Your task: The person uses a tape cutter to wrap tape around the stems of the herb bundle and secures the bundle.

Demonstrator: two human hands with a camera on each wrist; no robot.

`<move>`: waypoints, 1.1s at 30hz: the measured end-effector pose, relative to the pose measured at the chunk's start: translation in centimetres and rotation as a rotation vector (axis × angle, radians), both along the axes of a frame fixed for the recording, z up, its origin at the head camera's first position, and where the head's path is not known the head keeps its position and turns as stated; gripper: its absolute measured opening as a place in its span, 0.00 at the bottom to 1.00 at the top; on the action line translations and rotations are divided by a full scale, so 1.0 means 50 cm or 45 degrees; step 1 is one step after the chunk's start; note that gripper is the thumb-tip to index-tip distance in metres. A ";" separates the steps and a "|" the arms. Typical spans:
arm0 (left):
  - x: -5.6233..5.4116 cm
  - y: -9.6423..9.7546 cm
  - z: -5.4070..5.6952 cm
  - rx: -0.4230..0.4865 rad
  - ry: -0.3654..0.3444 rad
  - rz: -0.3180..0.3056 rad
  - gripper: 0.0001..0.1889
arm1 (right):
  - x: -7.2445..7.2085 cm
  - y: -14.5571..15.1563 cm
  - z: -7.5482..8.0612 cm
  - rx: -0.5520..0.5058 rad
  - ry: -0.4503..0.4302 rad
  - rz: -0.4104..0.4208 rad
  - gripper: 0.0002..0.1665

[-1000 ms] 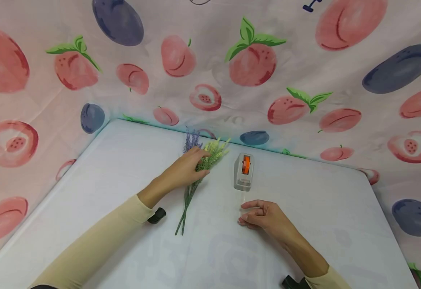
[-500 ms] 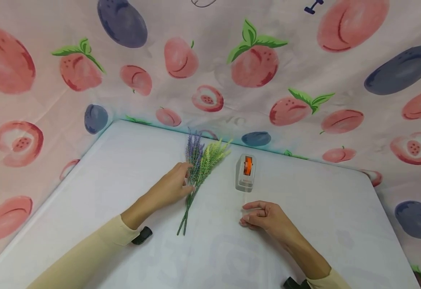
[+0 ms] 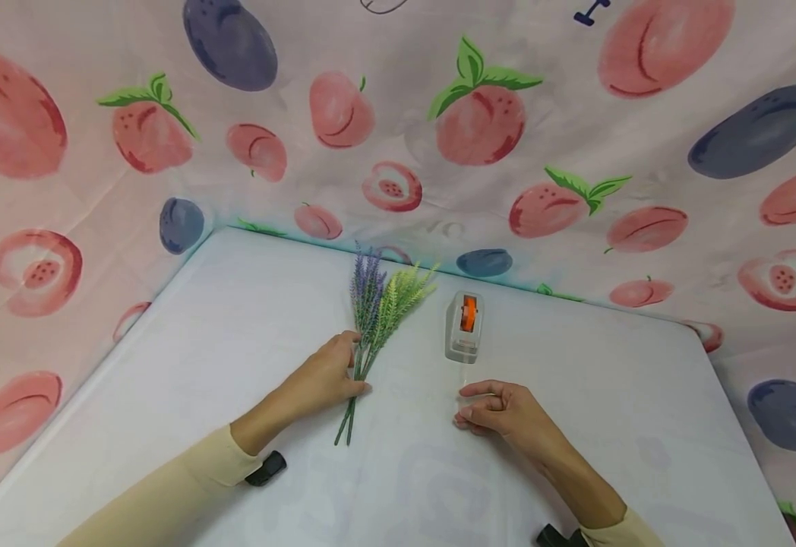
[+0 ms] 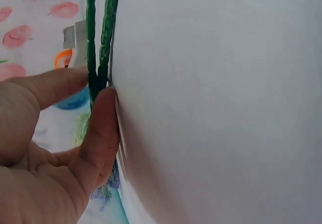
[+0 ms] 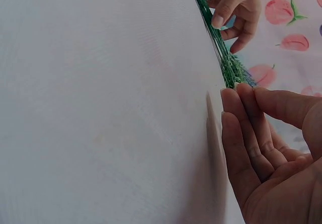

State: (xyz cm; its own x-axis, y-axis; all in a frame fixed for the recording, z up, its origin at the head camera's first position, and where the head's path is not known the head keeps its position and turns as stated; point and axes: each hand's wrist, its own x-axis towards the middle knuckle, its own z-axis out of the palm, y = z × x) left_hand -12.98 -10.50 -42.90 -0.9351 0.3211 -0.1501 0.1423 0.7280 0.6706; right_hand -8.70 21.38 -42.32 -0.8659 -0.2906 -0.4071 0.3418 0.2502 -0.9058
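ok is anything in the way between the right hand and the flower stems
Nothing visible lies between the right hand and the flower stems, except the left hand, which is right at the stems. The tape dispenser sits farther back, off that line.

The stems (image 4: 107, 27) are bumpy, faintly glossy plastic; the dispenser (image 3: 466, 347), small in view, is probably smooth plastic. The tabletop (image 3: 610, 410) is smooth and matt, the backdrop (image 3: 408, 83) creased cloth.

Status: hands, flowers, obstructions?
Left hand pinching flower stems. Right hand pinching tape strip. Flowers lying on table. Tape dispenser apart from flowers, apparently blocking neither hand.
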 end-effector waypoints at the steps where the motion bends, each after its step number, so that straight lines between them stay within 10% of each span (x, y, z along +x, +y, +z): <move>1: 0.000 0.001 0.001 -0.009 -0.002 0.001 0.44 | 0.000 0.000 0.000 -0.001 0.000 0.000 0.28; 33: -0.010 -0.007 0.021 0.178 -0.196 0.060 0.42 | 0.019 0.011 -0.002 -0.049 0.051 -0.096 0.27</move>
State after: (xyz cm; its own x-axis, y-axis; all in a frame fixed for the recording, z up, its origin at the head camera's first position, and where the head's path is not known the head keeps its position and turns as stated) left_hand -13.46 -10.86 -41.86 -0.9190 0.3051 -0.2497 -0.0019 0.6299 0.7767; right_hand -7.74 21.94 -42.41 -0.9012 -0.2390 -0.3616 0.3218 0.1900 -0.9276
